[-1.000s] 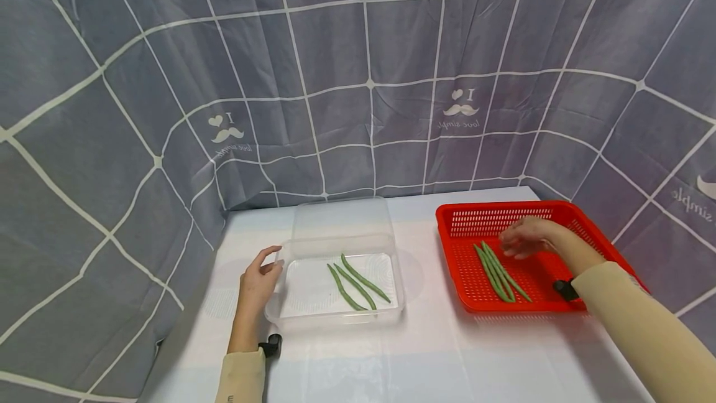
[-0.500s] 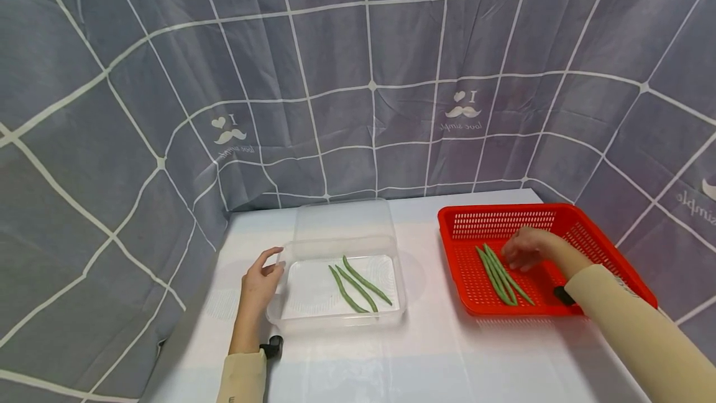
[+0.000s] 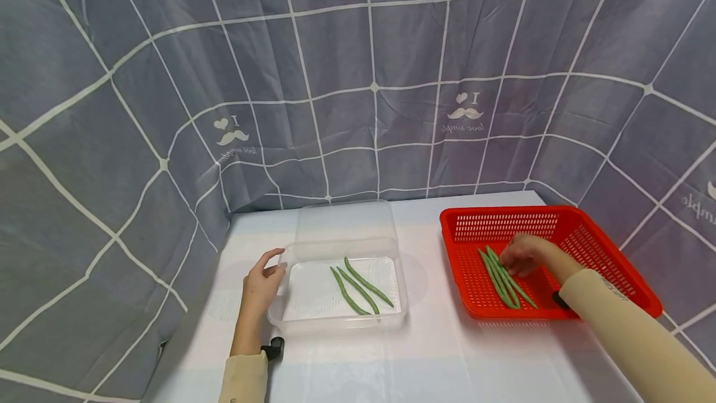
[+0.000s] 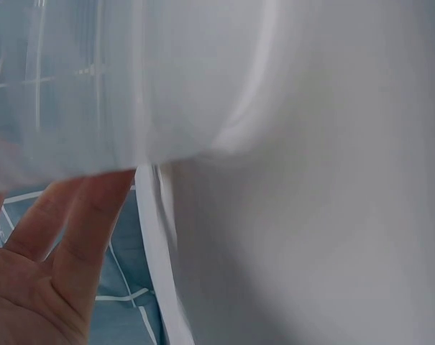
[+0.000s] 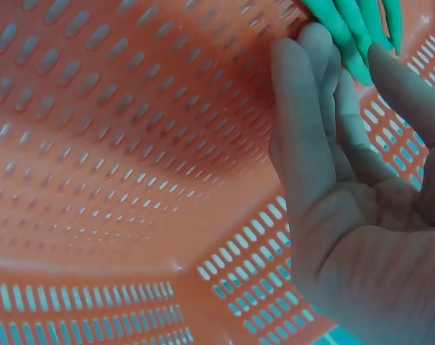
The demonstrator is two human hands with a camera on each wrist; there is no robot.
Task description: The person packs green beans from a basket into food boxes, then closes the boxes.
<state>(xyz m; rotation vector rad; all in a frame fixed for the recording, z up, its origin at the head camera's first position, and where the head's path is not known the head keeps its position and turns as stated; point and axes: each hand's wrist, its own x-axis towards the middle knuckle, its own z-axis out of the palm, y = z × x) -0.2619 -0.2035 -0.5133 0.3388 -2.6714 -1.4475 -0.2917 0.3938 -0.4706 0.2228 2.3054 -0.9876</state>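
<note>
A clear plastic container (image 3: 338, 245) stands on the table, with several slim green beans (image 3: 365, 286) lying in its right half. My left hand (image 3: 261, 286) touches the container's left side with straight fingers, which the left wrist view shows against the clear wall (image 4: 66, 93). To the right is a red perforated basket (image 3: 464, 288) with a small bunch of green beans (image 3: 502, 283) on its bottom. Inside it, my right hand (image 3: 523, 255) is at the right edge of the bunch, thumb and fingers apart around the bean ends (image 5: 354, 36). Contact there is unclear.
Behind the container lies a clear lid (image 3: 347, 219), flat on the white table (image 3: 436, 359). A grey curtain (image 3: 335, 111) with white lines rises behind and on both sides. The basket's raised walls surround my right hand.
My right hand has lowered inside the basket and come nearer to the bean bunch. The left hand keeps its place at the container. The head view has shifted slightly.
</note>
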